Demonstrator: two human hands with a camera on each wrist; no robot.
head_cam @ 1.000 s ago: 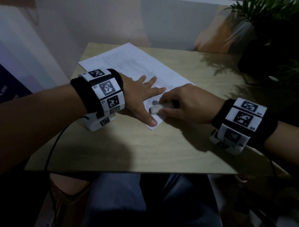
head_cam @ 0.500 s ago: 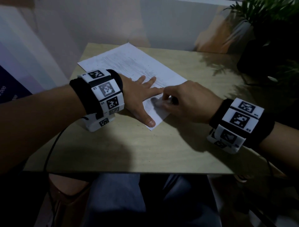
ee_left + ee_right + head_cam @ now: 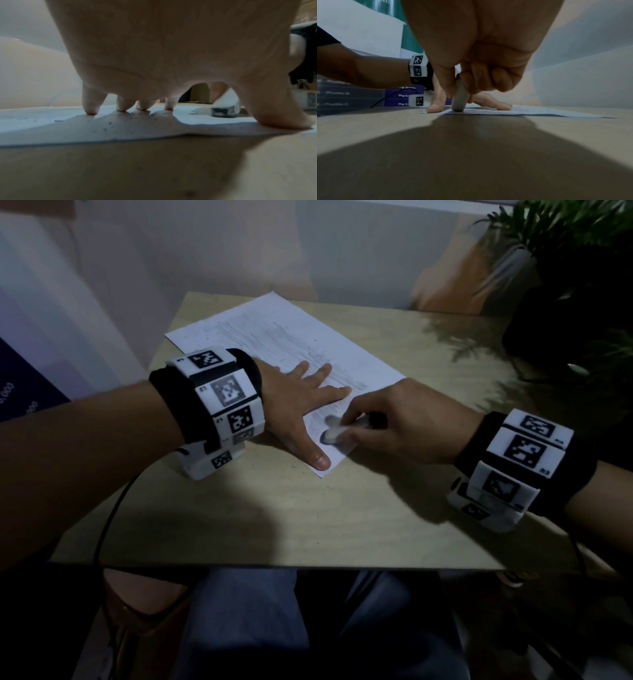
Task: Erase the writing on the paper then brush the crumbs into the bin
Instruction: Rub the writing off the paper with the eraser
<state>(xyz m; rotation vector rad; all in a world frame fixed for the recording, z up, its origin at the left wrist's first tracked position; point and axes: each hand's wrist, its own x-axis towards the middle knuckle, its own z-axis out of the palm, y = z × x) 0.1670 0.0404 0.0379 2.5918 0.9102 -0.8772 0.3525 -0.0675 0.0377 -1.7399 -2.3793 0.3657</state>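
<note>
Eraser (image 3: 337, 430) slid nearer thumb, crumbs (image 3: 120, 120) only in left-wrist view

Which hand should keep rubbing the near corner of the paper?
Right. The right hand already pinches the eraser with its tip on the paper; the left hand lies flat with fingers spread, pinning the sheet.

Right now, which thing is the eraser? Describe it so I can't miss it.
On the wooden table lies one white paper. At its near corner, the right hand pinches the eraser, a small white block with a grey-smudged tip touching the sheet.
</note>
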